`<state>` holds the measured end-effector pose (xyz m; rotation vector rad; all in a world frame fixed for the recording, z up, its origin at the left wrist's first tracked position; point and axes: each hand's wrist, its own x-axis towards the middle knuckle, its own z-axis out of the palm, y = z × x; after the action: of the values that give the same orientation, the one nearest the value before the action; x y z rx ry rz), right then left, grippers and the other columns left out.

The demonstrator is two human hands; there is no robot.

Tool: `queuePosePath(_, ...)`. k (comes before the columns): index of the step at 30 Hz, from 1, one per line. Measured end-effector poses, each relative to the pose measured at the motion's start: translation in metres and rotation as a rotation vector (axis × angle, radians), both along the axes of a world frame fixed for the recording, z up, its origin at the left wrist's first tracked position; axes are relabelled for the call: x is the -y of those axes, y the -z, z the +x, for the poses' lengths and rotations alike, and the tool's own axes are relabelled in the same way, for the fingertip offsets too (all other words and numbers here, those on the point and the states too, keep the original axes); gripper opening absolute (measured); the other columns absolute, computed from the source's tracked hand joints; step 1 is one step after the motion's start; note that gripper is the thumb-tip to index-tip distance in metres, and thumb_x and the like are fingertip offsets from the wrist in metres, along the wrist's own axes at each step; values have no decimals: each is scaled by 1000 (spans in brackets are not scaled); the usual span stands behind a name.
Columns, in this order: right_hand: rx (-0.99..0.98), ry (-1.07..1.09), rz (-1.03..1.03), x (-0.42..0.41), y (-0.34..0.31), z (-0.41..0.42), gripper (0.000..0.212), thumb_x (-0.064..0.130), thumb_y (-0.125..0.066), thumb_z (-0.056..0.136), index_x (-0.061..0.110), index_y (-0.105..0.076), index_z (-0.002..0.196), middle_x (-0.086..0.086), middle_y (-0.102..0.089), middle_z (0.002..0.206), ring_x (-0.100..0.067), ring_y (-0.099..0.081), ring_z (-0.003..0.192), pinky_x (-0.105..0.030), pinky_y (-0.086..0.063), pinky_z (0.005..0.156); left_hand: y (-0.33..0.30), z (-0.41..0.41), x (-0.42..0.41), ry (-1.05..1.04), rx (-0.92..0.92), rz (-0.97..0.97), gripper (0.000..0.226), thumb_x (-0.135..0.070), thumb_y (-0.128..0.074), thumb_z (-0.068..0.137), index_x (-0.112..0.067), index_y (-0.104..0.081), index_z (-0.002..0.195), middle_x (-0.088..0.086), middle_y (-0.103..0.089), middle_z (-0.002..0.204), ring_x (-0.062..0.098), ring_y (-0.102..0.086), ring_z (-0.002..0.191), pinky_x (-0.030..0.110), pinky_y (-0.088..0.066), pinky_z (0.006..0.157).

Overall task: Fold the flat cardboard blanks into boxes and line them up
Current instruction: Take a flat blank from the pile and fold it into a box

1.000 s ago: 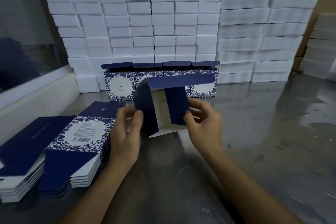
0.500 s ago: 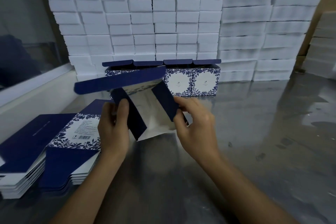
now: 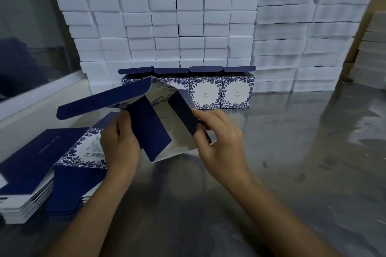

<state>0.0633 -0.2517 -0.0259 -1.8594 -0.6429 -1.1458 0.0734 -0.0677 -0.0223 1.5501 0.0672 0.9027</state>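
1. Setting: a grey metal worktable (image 3: 292, 152) backed by stacked white foam blocks (image 3: 167, 27).
2. Held above the table near its middle is a half-erected navy, floral-printed cardboard box (image 3: 158, 115), open end toward the viewer. The left hand (image 3: 119, 142) grips its left flap; the right hand (image 3: 221, 142) pinches the right flap.
3. Technique, as judged: fold both side flaps squarely inward before tucking the long lid flap.
4. Count: 4 finished boxes (image 3: 237, 93) in 1 row behind; 1 pile of flat blanks (image 3: 41, 162) at left, number indeterminable.
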Motion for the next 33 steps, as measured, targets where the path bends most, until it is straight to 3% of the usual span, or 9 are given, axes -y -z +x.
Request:
queuePosePath(4, -25, -39, 29, 3, 1, 2, 31, -7, -61, 90, 0, -70, 119, -11, -68, 100, -30, -66, 89, -46, -55, 76, 5, 3, 0, 31, -29, 51, 43, -31, -40, 103, -24, -41, 60, -9, -42, 51, 7, -41, 49, 28, -40, 50)
queuePosePath(8, -44, -45, 37, 3, 1, 2, 30, -7, -62, 89, 0, -70, 117, -10, -69, 101, -27, -66, 91, -46, -55, 78, 5, 2, 3, 68, -31, 19, 37, -53, -41, 98, -29, -51, 72, -21, -50, 56, -3, -47, 54, 13, -39, 53)
queuePosePath(11, -120, -122, 99, 0, -1, 1, 31, 2, -62, 91, 4, -69, 121, -6, -68, 107, -23, -64, 100, -44, -53, 87, 5, 3, 5, 87, -44, 12, 39, -52, -44, 94, -16, -58, 94, -19, -55, 74, -5, -51, 69, 25, -40, 70)
queuePosePath(14, -240, -194, 102, -2, -1, -3, 41, 21, -61, 93, 20, -61, 134, 5, -61, 129, -15, -51, 124, -35, -44, 105, 3, 2, 8, 91, -62, 8, 23, -42, -45, 93, -24, -59, 96, -2, -61, 95, 19, -56, 94, 36, -42, 84)
queuePosePath(17, -283, -274, 57, -4, 0, -4, 48, 32, -56, 98, 33, -44, 145, 10, -47, 148, -11, -39, 140, -38, -34, 116, 4, 4, 8, 74, -65, -43, 38, -38, -45, 102, -7, -65, 110, 8, -67, 110, 22, -59, 103, 41, -45, 92)
queuePosePath(22, -343, -315, 48, -3, 4, -4, 54, 71, -38, 95, 57, -29, 146, 18, -32, 160, -9, -26, 149, -47, -27, 120, 2, 2, 6, 81, -71, -101, 41, -30, -53, 99, -15, -38, 64, 9, -36, 67, 18, -34, 65, 34, -28, 61)
queuePosePath(27, -458, -289, 84, 9, 8, 4, 56, 89, -35, 81, 73, -28, 135, 18, -33, 157, -9, -27, 147, -54, -28, 118, 0, 5, 5, 167, -65, -263, 14, -26, -58, 95, -14, -62, 89, 0, -63, 81, 10, -59, 70, 23, -49, 52)
queuePosePath(30, -490, -332, 108, 11, 12, 9, 57, 85, -36, 85, 66, -29, 139, 19, -35, 153, -9, -31, 145, -50, -33, 118, 4, 6, 8, 259, -97, -245, 29, -36, -58, 97, -14, -65, 114, 0, -71, 100, 8, -69, 80, 20, -52, 54)
queuePosePath(33, -481, -318, 161, 9, 14, 13, 50, 81, -33, 89, 67, -30, 137, 29, -39, 148, -8, -35, 142, -48, -34, 117, 8, 3, 12, 326, -112, -159, 32, -43, -64, 85, -12, -66, 92, 3, -70, 94, 18, -65, 86, 27, -52, 61)
